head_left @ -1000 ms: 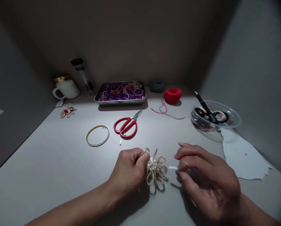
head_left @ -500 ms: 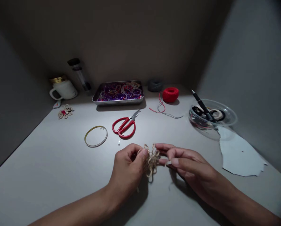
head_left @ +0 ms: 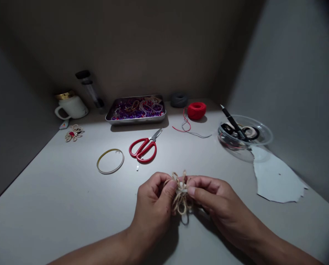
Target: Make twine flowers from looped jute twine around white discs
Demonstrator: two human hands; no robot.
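Observation:
A small flower of looped jute twine hangs just above the grey table, near its front edge. My left hand pinches its left side with thumb and fingers closed. My right hand is closed on its right side, the thumb pressing a small white strip against the flower's middle. Both hands meet at the flower.
Behind the hands lie red scissors, a thin ring and a metal tray of beads. A red thread spool, a grey spool, a glass bowl with pen and tape, white paper, a mug and another twine flower stand around.
My right hand, which held a white strip apart from the flower, has come left and now presses the strip onto it. The left hand kept its hold.

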